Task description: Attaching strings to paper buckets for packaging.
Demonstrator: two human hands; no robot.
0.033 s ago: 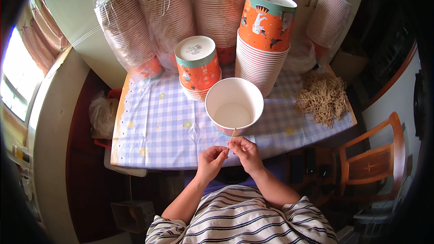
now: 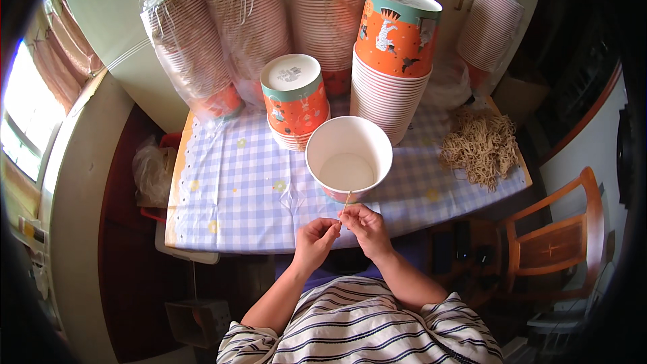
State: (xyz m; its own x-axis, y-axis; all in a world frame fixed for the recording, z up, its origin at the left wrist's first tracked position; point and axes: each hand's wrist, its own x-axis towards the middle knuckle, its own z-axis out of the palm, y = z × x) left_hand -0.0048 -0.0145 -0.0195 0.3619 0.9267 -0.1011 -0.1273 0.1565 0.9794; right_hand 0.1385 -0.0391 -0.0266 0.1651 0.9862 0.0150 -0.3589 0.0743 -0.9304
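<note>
My left hand (image 2: 313, 243) and my right hand (image 2: 364, 228) meet at the table's front edge. Both pinch one thin tan band (image 2: 346, 203) between the fingertips. The band rises from my fingers toward the side of an upright, open paper cup (image 2: 348, 162), white inside and orange outside, which stands right beyond my hands. To the right on the cloth lies a heap of the same tan bands (image 2: 481, 148).
The table has a blue checked cloth (image 2: 236, 189). Behind the cup stand a tall stack (image 2: 394, 61) and a short stack (image 2: 294, 101) of upturned orange cups. Plastic-wrapped cup sleeves (image 2: 202, 47) line the back. A wooden chair (image 2: 559, 239) is at the right.
</note>
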